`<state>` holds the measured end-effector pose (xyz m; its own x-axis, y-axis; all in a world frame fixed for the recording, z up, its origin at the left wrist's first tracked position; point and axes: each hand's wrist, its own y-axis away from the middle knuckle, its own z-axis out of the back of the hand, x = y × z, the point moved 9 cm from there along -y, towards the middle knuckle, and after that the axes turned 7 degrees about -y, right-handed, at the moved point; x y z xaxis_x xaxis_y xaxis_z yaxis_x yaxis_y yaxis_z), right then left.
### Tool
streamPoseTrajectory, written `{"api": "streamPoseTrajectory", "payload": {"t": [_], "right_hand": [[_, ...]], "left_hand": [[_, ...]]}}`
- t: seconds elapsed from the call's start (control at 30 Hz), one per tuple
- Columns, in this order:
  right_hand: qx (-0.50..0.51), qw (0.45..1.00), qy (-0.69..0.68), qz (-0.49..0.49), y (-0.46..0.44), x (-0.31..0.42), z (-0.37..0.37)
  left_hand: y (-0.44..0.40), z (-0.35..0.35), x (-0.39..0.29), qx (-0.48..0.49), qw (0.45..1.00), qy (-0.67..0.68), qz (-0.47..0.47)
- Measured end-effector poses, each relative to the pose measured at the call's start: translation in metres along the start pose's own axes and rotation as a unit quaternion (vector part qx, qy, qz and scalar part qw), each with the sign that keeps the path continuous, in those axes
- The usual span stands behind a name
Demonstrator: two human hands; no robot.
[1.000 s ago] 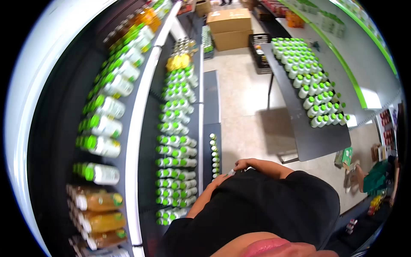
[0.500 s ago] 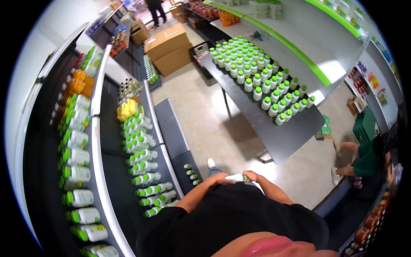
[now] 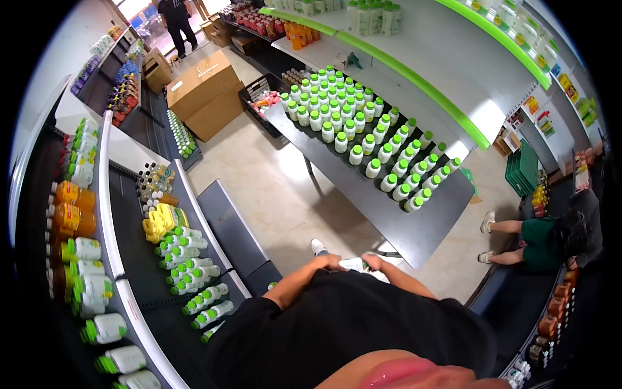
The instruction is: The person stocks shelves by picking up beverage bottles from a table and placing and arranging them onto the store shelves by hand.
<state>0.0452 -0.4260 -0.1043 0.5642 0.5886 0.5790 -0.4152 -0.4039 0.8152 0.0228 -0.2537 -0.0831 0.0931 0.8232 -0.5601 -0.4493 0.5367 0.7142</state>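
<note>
Close to my body, a white bottle (image 3: 352, 264) lies sideways between my two hands. My left hand (image 3: 329, 262) is closed around one end of it. At the other end, where the green cap was visible a moment earlier, my right hand (image 3: 372, 261) has its fingers closed and largely covers that end. Something white just below my right hand is partly hidden by my shirt. Ahead stands a grey table (image 3: 414, 240) bearing rows of upright white bottles (image 3: 341, 141) with green caps.
Left of me, a shelf unit (image 3: 133, 305) holds white bottles, yellow jugs (image 3: 162, 223) and orange drinks (image 3: 72, 207). A large cardboard box (image 3: 207, 91) and a black crate (image 3: 259, 97) stand beyond. At right, a person in green shorts (image 3: 539, 241) is by another shelf; someone in black (image 3: 176, 26) stands far back.
My view has shifted, so the table and shelves appear further left. Both hands remain on the bottle, with the green cap now less visible. The person at right shows more fully.
</note>
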Motion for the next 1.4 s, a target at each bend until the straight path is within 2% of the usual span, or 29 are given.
{"api": "streamPoseTrajectory", "payload": {"t": [0.03, 0.13, 0.17, 0.27, 0.33, 0.37, 0.43, 0.5, 0.6, 0.63, 0.67, 0.7, 0.8, 0.9, 0.93, 1.03, 1.1, 1.17, 1.2, 1.23, 1.3, 1.33, 1.37, 1.4], "right_hand": [[-0.004, 1.0, 0.008, 0.012, -0.01, 0.028, 0.004], [-0.012, 0.995, 0.043, 0.095, -0.031, 0.126, 0.011], [-0.015, 0.995, 0.002, 0.098, -0.034, 0.157, 0.01], [-0.093, 0.974, 0.061, 0.199, -0.049, 0.242, 0.006], [-0.147, 0.95, 0.1, 0.255, -0.056, 0.287, -0.001], [-0.119, 0.963, 0.035, 0.239, -0.063, 0.299, -0.005], [-0.059, 0.973, -0.097, 0.203, -0.053, 0.325, -0.018], [0.009, 0.986, -0.117, 0.121, -0.073, 0.332, -0.022], [-0.004, 0.969, 0.021, 0.246, -0.102, 0.366, -0.013], [-0.006, 0.962, 0.006, 0.272, -0.113, 0.375, -0.005], [-0.007, 0.955, -0.01, 0.298, -0.125, 0.387, 0.003], [-0.006, 0.945, -0.03, 0.325, -0.134, 0.404, 0.002], [-0.054, 0.934, -0.006, 0.352, -0.087, 0.486, 0.036], [-0.093, 0.904, -0.023, 0.416, -0.102, 0.544, 0.065], [-0.105, 0.896, -0.034, 0.43, -0.108, 0.56, 0.074], [-0.175, 0.87, -0.051, 0.459, -0.127, 0.59, 0.1], [-0.204, 0.853, -0.097, 0.47, -0.132, 0.61, 0.119], [-0.264, 0.863, -0.122, 0.412, -0.122, 0.632, 0.146], [-0.277, 0.876, -0.109, 0.381, -0.13, 0.638, 0.162], [-0.285, 0.848, -0.144, 0.423, -0.112, 0.658, 0.177], [-0.375, 0.786, -0.081, 0.485, -0.111, 0.678, 0.21], [-0.365, 0.786, -0.1, 0.49, -0.11, 0.689, 0.221], [-0.358, 0.783, -0.115, 0.496, -0.1, 0.705, 0.239], [-0.407, 0.769, -0.09, 0.485, -0.083, 0.718, 0.253]], "left_hand": [[0.009, 0.018, 0.01, 0.008, 0.998, 0.052, -0.02], [0.023, 0.068, 0.062, -0.068, 0.995, 0.073, -0.021], [0.026, 0.083, 0.081, -0.099, 0.989, 0.111, -0.025], [0.047, 0.123, 0.122, -0.187, 0.951, 0.243, -0.038], [0.045, 0.139, 0.152, -0.209, 0.941, 0.265, -0.036], [0.043, 0.152, 0.169, -0.223, 0.935, 0.273, -0.035], [0.074, 0.191, 0.16, -0.236, 0.917, 0.32, -0.032], [0.081, 0.23, 0.16, -0.272, 0.887, 0.369, -0.056], [0.091, 0.296, 0.141, -0.274, 0.855, 0.427, -0.109], [0.092, 0.317, 0.135, -0.269, 0.845, 0.444, -0.133], [0.074, 0.332, 0.143, -0.252, 0.863, 0.405, -0.168], [0.081, 0.353, 0.145, -0.247, 0.88, 0.378, -0.145], [0.099, 0.431, 0.134, -0.236, 0.925, 0.283, -0.093], [0.094, 0.495, 0.152, -0.285, 0.935, 0.186, -0.096], [0.088, 0.514, 0.157, -0.284, 0.928, 0.196, -0.138], [0.082, 0.576, 0.154, -0.21, 0.948, 0.191, -0.147], [0.061, 0.611, 0.183, -0.307, 0.938, 0.063, -0.148], [0.094, 0.665, 0.129, -0.346, 0.929, 0.009, -0.131], [0.098, 0.683, 0.114, -0.342, 0.929, 0.032, -0.137], [0.093, 0.7, 0.104, -0.337, 0.929, 0.051, -0.146], [0.082, 0.73, 0.095, -0.391, 0.904, 0.076, -0.154], [0.078, 0.749, 0.086, -0.388, 0.904, 0.092, -0.153], [0.064, 0.767, 0.087, -0.437, 0.878, 0.056, -0.189], [0.061, 0.785, 0.074, -0.453, 0.866, 0.025, -0.208]]}}
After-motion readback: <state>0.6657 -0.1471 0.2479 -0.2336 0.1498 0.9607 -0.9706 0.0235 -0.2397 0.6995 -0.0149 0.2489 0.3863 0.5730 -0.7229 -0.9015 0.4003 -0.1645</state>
